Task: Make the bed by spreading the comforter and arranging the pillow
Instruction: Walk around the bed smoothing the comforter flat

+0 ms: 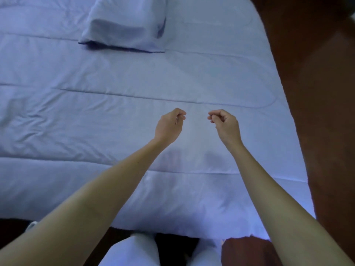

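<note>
A pale blue-white quilted comforter (96, 116) lies spread flat over the bed, with stitched seams running across and some wrinkles at the left. A pillow (124, 24) in a matching case rests on it at the top, left of centre. My left hand (170, 124) and my right hand (224, 124) hover side by side above the middle of the comforter, a short gap between them. Both have their fingers curled in and hold nothing. A ring shows on the left hand.
A dark reddish-brown wooden board (317, 93) runs along the bed's right side. The bed's near edge is right in front of my legs (134, 252), which wear light trousers. Dark floor shows at the bottom left.
</note>
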Action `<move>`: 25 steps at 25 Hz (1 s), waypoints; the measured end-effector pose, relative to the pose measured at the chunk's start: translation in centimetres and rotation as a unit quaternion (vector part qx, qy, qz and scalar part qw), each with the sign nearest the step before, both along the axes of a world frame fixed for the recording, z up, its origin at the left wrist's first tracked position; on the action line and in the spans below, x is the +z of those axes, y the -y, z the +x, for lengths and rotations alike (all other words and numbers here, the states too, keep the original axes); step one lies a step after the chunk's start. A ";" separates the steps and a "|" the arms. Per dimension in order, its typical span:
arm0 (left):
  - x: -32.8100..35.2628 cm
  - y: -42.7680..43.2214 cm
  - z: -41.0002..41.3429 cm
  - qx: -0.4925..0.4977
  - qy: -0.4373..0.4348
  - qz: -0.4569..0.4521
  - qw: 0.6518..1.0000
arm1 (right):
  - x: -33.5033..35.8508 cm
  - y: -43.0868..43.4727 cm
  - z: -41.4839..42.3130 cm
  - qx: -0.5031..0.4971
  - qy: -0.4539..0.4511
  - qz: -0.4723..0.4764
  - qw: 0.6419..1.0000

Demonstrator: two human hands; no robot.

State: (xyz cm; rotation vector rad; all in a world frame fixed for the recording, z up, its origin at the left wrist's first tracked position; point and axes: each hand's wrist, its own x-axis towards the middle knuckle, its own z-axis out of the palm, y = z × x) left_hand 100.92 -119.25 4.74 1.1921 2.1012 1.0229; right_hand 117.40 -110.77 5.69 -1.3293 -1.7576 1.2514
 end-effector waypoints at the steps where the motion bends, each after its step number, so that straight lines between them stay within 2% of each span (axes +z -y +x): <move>1: -0.6 -0.4 0.7 0.021 -0.016 0.011 1.000 | -0.5 -1.0 0.3 0.015 0.008 0.002 1.000; 6: -6.3 -1.5 5.8 0.098 -0.093 0.009 0.991 | -5.0 -5.6 1.8 0.089 0.048 0.018 0.995; 8: -8.8 -1.9 7.4 0.132 -0.120 0.002 0.984 | -8.0 -7.2 1.1 0.164 0.076 0.019 0.983; 9: -9.8 -2.1 7.8 0.144 -0.135 0.002 0.980 | -9.6 -7.7 0.7 0.221 0.117 0.031 0.968; 11: -11.5 -2.5 8.4 0.140 -0.173 0.010 0.975 | -12.6 -9.2 0.3 0.335 0.262 0.108 0.898; 12: -12.3 -2.9 8.5 0.128 -0.193 0.008 0.973 | -13.8 -10.2 0.8 0.361 0.327 0.156 0.859; 13: -12.9 -3.3 8.6 0.118 -0.211 0.002 0.970 | -14.8 -11.5 1.8 0.359 0.364 0.198 0.836; 15: -13.1 -4.6 8.8 0.110 -0.231 -0.016 0.967 | -15.7 -14.0 4.8 0.303 0.395 0.244 0.832; 19: -13.1 -7.6 9.9 0.078 -0.241 -0.014 0.967 | -16.4 -18.0 13.5 0.152 0.437 0.208 0.862; 22: -13.2 -9.5 11.6 0.021 -0.230 -0.013 0.973 | -16.7 -18.2 18.7 0.033 0.453 0.139 0.880; 25: -13.7 -9.2 12.1 -0.087 -0.246 -0.048 0.964 | -15.5 -17.6 19.4 -0.135 0.456 -0.010 0.879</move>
